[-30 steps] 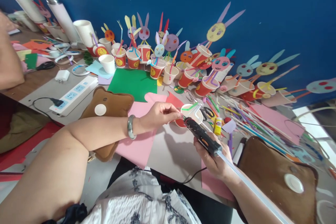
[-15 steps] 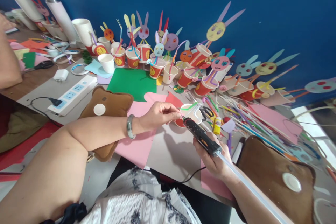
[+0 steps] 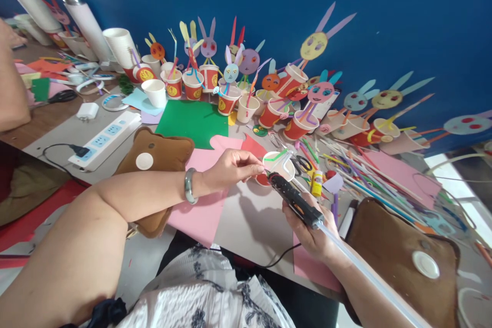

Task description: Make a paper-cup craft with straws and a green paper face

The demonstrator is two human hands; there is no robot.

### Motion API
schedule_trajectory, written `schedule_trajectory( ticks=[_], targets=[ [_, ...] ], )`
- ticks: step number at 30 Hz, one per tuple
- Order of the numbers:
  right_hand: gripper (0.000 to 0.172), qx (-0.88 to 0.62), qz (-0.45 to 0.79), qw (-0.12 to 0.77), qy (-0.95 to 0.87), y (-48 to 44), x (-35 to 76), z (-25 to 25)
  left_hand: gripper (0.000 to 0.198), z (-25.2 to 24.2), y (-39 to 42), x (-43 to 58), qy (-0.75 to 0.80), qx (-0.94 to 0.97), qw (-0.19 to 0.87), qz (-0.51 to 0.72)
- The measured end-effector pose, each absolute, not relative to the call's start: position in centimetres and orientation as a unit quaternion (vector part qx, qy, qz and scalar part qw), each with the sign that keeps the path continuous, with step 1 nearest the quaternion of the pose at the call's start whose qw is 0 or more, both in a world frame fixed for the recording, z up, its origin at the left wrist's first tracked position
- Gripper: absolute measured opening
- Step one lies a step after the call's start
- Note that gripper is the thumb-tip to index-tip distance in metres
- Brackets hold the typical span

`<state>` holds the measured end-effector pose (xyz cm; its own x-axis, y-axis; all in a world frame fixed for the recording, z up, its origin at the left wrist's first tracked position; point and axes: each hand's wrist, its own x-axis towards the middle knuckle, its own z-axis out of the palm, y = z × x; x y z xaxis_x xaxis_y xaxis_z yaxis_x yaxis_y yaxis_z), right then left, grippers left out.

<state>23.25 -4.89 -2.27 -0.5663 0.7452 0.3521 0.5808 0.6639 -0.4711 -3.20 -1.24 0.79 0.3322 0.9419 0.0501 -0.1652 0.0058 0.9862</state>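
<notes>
My right hand (image 3: pixel 309 228) is wrapped round a black hot glue gun (image 3: pixel 294 199), with a long clear glue stick (image 3: pixel 361 261) trailing from its back over my forearm. The gun's nozzle points up and left, close to the fingertips of my left hand (image 3: pixel 234 168). Thumb and forefinger of that hand are pinched together; whatever is between them is too small to make out. Just behind the nozzle is a red and white paper cup (image 3: pixel 279 164) with a green and a pale bent straw in it, partly covered by the gun and my fingers.
Rabbit-faced cups (image 3: pixel 228 97) line the blue wall. Black scissors (image 3: pixel 303 164), a yellow glue bottle (image 3: pixel 317 183) and scattered straws (image 3: pixel 357 179) lie to the right. A power strip (image 3: pixel 107 138), green paper (image 3: pixel 192 120) and brown hot-water bags (image 3: pixel 400 246) are around; another person's arm (image 3: pixel 13 82) is far left.
The view has shifted very slightly. Both hands and the glue gun keep practically the same pose beside the cup.
</notes>
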Motion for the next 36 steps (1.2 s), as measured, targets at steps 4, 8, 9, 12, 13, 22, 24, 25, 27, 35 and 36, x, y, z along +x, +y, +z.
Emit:
schedule_trajectory(
  ticks=[4, 8, 9, 12, 13, 22, 24, 25, 27, 35, 36],
  targets=[
    [0.012, -0.391, 0.152, 0.269, -0.867, -4.91, 23.23, -2.31, 0.027, 0.88, -1.28, -3.18, 0.361, 0.536, 0.614, 0.454],
    [0.009, -0.395, 0.152, 0.275, -0.863, -4.98, 23.15, -2.19, 0.024, 0.97, -1.28, -3.11, 0.362, 0.533, 0.616, 0.454],
    [0.009, -0.393, 0.152, 0.273, -0.865, -4.99, 23.13, -2.15, 0.024, 0.99, -1.27, -3.09, 0.362, 0.534, 0.615, 0.453],
    [0.009, -0.393, 0.149, 0.275, -0.865, -5.02, 23.11, -2.11, 0.023, 1.0, -1.24, -3.07, 0.36, 0.536, 0.612, 0.456],
    [0.009, -0.395, 0.15, 0.277, -0.863, -5.02, 23.11, -2.11, 0.023, 1.0, -1.24, -3.06, 0.359, 0.535, 0.612, 0.458],
    [0.013, -0.392, 0.144, 0.272, -0.867, -4.97, 22.99, -1.97, 0.019, 1.23, -1.29, -3.05, 0.359, 0.529, 0.615, 0.462],
    [0.013, -0.391, 0.144, 0.274, -0.867, -4.97, 22.97, -1.95, 0.02, 1.24, -1.29, -3.04, 0.36, 0.528, 0.617, 0.46],
    [0.013, -0.39, 0.143, 0.274, -0.867, -4.96, 22.97, -1.96, 0.021, 1.24, -1.3, -3.03, 0.361, 0.527, 0.618, 0.458],
    [0.014, -0.387, 0.142, 0.273, -0.869, -4.95, 23.02, -2.02, 0.022, 1.23, -1.3, -3.04, 0.364, 0.527, 0.617, 0.457],
    [0.017, -0.396, 0.144, 0.268, -0.866, -5.0, 22.94, -1.85, 0.024, 1.26, -1.3, -3.05, 0.365, 0.526, 0.619, 0.455],
    [0.017, -0.397, 0.144, 0.268, -0.866, -5.05, 22.85, -1.75, 0.023, 1.29, -1.31, -3.04, 0.364, 0.526, 0.618, 0.457]
  ],
)
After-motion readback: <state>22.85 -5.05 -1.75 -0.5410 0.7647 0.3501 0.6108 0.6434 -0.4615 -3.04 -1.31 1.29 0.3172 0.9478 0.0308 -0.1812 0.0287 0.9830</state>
